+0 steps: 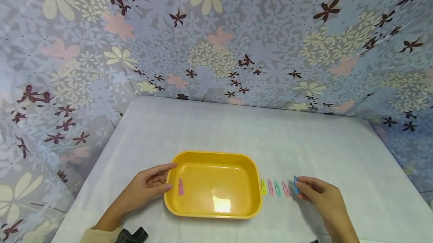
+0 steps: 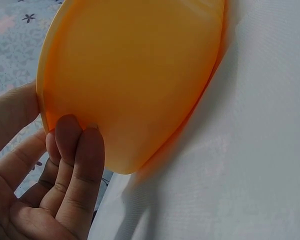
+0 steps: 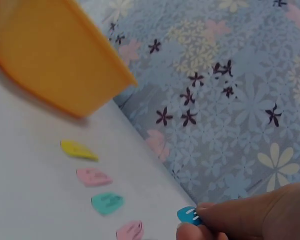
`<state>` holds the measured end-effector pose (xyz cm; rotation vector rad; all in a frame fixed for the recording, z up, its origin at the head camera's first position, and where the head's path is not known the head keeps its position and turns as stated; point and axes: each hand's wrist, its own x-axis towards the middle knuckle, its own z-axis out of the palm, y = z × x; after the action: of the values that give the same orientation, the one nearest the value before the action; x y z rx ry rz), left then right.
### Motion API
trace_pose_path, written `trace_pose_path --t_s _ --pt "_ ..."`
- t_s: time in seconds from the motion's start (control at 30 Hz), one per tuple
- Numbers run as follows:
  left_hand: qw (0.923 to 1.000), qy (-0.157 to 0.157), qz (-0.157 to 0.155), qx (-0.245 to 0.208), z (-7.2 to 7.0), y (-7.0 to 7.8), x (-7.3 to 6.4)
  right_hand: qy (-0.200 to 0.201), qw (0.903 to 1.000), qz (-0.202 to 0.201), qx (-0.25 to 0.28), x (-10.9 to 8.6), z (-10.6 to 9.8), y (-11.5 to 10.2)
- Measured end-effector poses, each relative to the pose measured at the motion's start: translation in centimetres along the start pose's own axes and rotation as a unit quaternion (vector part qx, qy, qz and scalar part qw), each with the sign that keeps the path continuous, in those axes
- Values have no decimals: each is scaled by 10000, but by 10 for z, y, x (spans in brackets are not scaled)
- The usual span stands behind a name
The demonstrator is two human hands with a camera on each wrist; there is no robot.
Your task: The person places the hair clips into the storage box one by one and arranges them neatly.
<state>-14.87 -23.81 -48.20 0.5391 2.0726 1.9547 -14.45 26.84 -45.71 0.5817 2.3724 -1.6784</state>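
My left hand [image 1: 149,183] grips the left end of a shallow yellow plastic tray [image 1: 216,155], with finger and thumb at its rim. In the left wrist view, curled fingers [image 2: 85,160] press against the tray's outer wall. Inside the tray, near that hand, lies a pink snap hair clip [image 1: 180,187]. On the right, my right hand [image 1: 321,194] pinches a blue snap hair clip [image 1: 295,184] between thumb and fingertips. Between it and the tray stretches a row of clips: yellow [image 1: 263,186], pink [image 1: 271,187], teal [image 1: 277,188] and another pink clip [image 1: 285,189].
A white cloth [image 1: 270,134] covers the table. Flower-patterned fabric [image 1: 216,47] hangs behind it and along both sides. A black strap [image 1: 132,235] shows at the left wrist, below a beige sleeve [image 1: 101,234].
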Motion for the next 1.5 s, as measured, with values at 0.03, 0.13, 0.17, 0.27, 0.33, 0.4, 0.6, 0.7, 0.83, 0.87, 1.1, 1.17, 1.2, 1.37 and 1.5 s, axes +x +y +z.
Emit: trace_pose_path --t_s 0.03,0.13,0.17,0.27,0.33,0.4,0.6,0.7,0.83,0.87,1.1,1.17,1.2,1.37,1.5 --pt "10000 4 -1 12 0 0 0 -44 9999 -15 89 0 0 -1" --pt "10000 30 -27 48 0 0 0 -162 9992 -91 350 -1 0 -3" --pt "10000 37 -40 54 0 0 0 -168 9990 -118 404 -1 1 -4" --pt "9999 51 -70 50 1 -1 1 -156 9984 -167 517 -2 3 -8" --pt "9999 67 -85 42 1 0 1 -121 9982 -159 567 -2 6 -11" --pt "9999 77 -99 36 0 0 1 -127 9982 -142 565 -2 8 -14" --pt "9998 111 -147 81 0 1 1 -233 9980 -243 534 -3 13 -23" --pt "9998 106 -156 91 0 1 1 -295 9977 -273 550 -2 16 -26" --pt "9998 97 -154 74 0 1 1 -371 9976 -246 528 -2 20 -32" --pt "9998 101 -157 64 0 1 1 -404 9976 -251 502 -2 21 -33" --pt "9998 87 -153 16 -2 2 1 -772 9952 -468 365 -8 30 -44" --pt "9998 93 -152 14 -2 3 1 -886 9943 -465 382 -10 35 -47" --pt "9998 94 -154 17 -2 3 1 -951 9936 -449 405 -11 37 -48" --pt "9998 49 -173 -45 -2 3 0 -1177 9914 -293 487 -15 49 -50" --pt "9999 28 -161 -27 -1 3 0 -1241 9905 -242 535 -18 57 -56"
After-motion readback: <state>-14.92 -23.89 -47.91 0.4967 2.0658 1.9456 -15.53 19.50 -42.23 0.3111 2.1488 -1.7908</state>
